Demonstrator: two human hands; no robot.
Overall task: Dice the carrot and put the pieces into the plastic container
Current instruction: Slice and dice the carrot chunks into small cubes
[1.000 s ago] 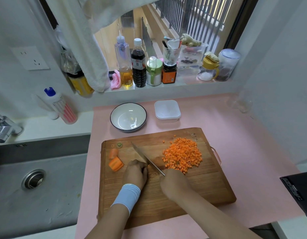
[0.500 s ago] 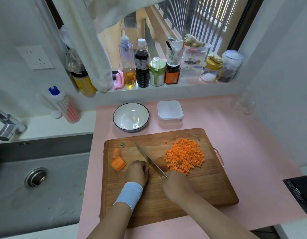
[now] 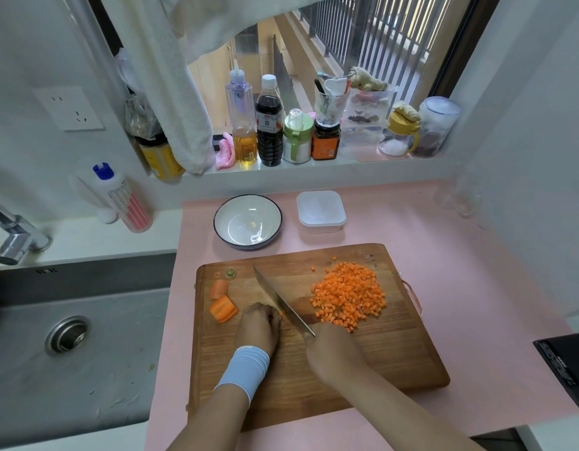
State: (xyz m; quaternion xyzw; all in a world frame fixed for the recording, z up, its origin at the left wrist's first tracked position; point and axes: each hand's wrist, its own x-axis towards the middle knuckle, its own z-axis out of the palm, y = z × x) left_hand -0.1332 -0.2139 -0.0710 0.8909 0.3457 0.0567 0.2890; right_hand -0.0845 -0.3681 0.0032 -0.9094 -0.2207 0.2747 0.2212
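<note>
Head: right grip round knife; left grip curled on carrot; dice on board, near plastic container.

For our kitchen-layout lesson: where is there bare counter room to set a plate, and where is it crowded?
Free: pink counter between cutting board and right wall. Crowded: windowsill bottles; the board's middle, with diced carrot, knife, left hand, right hand.

Home kitchen, steel sink beside pink counter, condiment bottles on windowsill, cutting board
</note>
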